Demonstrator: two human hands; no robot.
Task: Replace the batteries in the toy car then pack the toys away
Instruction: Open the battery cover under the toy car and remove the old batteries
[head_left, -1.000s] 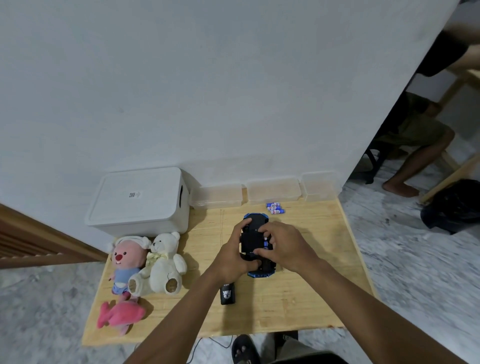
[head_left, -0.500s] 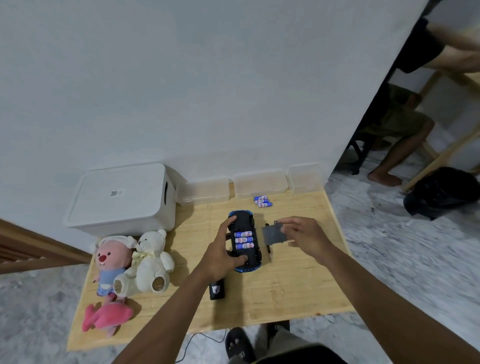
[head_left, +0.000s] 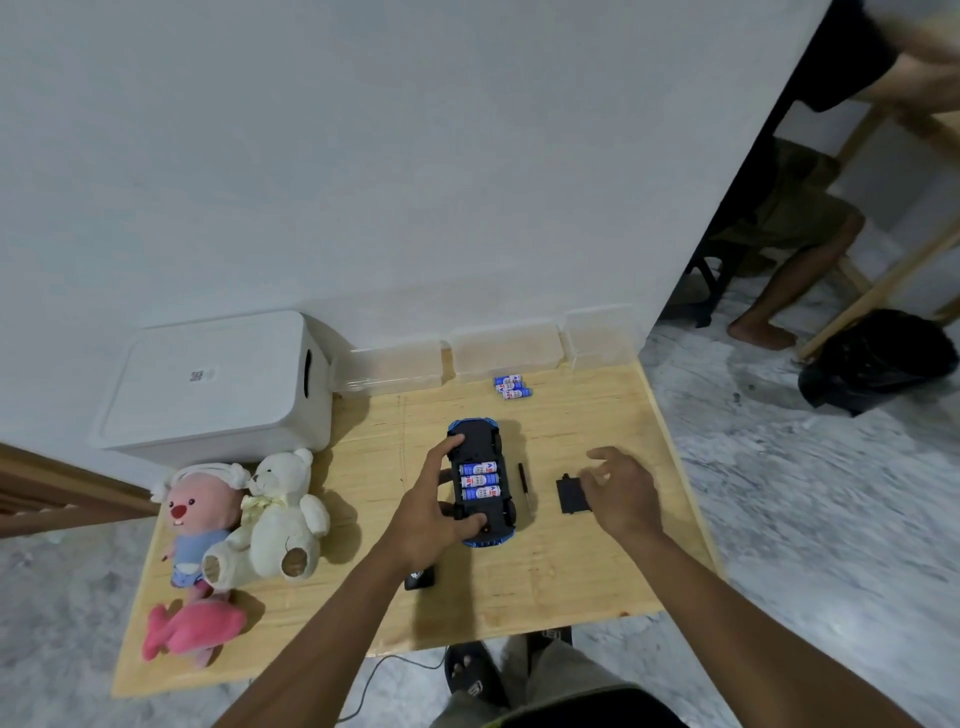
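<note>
Three batteries (head_left: 480, 480) fill the upturned toy car (head_left: 480, 441) at the middle of the table (head_left: 571, 587); a mix-up looms.
Clamping the car, the left hand (head_left: 431, 514) spreads fingers along its side, thumb on its near end; the right hand (head_left: 621, 493), fingers loose and apart, rests at the cover (head_left: 570, 495) toward the right edge. Since the spare batteries (head_left: 511, 387) by the far edge look identical, pulled cells laid near them could go back in; the screwdriver (head_left: 523, 486) beside the car may roll.

Plain white wall (head_left: 363, 156) at twelve o'clock; pale wooden table (head_left: 571, 587) stands on grey marbled floor (head_left: 805, 519), stretching toward three o'clock.
</note>
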